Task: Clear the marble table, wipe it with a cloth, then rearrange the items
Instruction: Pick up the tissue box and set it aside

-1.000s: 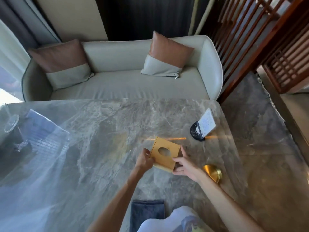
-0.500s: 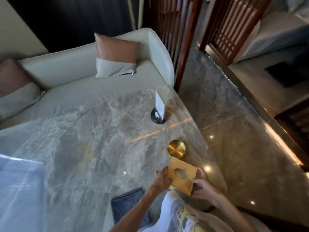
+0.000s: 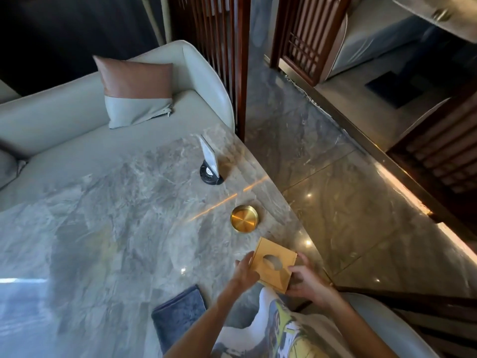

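1. Gold-coloured tissue box (image 3: 274, 264) now sits between both hands at the near right corner of the marble table (image 3: 103, 228); 1 second ago it was further in, near the middle of the right side, so it has been drawn toward the person and the table edge. I cannot tell whether it is lifted or resting.
2. Head view, hands: the left hand (image 3: 246, 272) has its fingers closed on the box's left side, and the right hand (image 3: 307, 280) grips the near right corner, thumb on top.
3. Judgement: clearing is under way, and this box looks like the 1st item leaving the surface.
4. Head view, surroundings: a round brass dish (image 3: 244, 219) lies just beyond the box, and a card stand (image 3: 210, 164) on a black base stands further back near the far right edge. Both remain to be cleared.
5. A folded blue cloth (image 3: 178, 316) waits at the near edge, left of the arms.
6. Nothing blocks the box's way off; the dish is close but apart from it.
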Motion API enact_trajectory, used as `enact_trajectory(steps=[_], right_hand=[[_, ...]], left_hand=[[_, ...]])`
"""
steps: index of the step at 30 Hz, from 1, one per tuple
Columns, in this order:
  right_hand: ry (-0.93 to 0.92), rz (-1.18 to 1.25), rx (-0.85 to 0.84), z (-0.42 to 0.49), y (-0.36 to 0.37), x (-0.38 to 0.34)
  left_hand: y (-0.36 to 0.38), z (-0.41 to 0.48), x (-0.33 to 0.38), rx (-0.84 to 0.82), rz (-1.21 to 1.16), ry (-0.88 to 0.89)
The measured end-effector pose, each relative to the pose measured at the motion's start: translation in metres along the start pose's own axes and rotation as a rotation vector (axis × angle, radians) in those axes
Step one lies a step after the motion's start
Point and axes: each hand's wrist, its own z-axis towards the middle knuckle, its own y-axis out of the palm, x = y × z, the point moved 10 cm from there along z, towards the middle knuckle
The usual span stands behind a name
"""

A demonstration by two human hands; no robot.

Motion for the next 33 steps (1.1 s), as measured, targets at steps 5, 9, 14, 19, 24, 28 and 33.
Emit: enact_trajectory(steps=[5, 9, 14, 19, 24, 28, 33], right_hand=[[-0.016, -0.023, 0.009, 0.002, 0.000, 0.000], [-0.030, -0.018, -0.008, -0.001, 0.003, 0.000], [-0.164, -0.064, 0.083, -0.007, -0.019, -0.020], [-0.438, -0.167, 0.275, -0.032, -0.051, -0.085], [-0.630, -0.432, 0.088, -0.041, 0.031, -0.135], [-0.643, -0.621, -0.107, -0.024, 0.135, -0.120], [-0.688, -1.043, -0.276, -0.034, 0.265, -0.044]], left_hand=[[-0.002, -0.015, 0.006, 0.040, -0.033, 0.039], [0.002, -0.018, 0.006, 0.037, -0.032, 0.038], [-0.019, -0.023, -0.008, 0.083, -0.260, 0.024], [-0.115, -0.053, -0.074, 0.400, -0.506, 0.026], [-0.180, -0.115, -0.176, 0.635, -0.636, -0.098], [-0.184, -0.167, -0.232, 0.736, -0.681, -0.180], [-0.160, -0.206, -0.284, 0.756, -0.650, -0.265]])
